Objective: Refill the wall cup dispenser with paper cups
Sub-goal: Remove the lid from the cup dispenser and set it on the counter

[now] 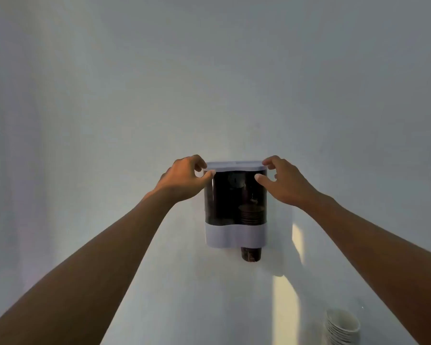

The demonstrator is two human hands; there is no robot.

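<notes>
The wall cup dispenser [235, 235] hangs on the white wall, with a dark see-through front and a white lower band. Its white lid [234, 166] lies on top. My left hand [184, 180] pinches the lid's left corner between thumb and fingers. At the lid's right corner my right hand [281, 181] has its fingers curled around the edge and its thumb on the dark front. A short stack of dark cups [251, 215] shows inside the right column. One dark cup [251, 254] sticks out of the bottom.
A stack of white paper cups [342, 327] stands at the lower right, below my right forearm. A strip of sunlight falls on the wall to the right of the dispenser. The wall around it is bare.
</notes>
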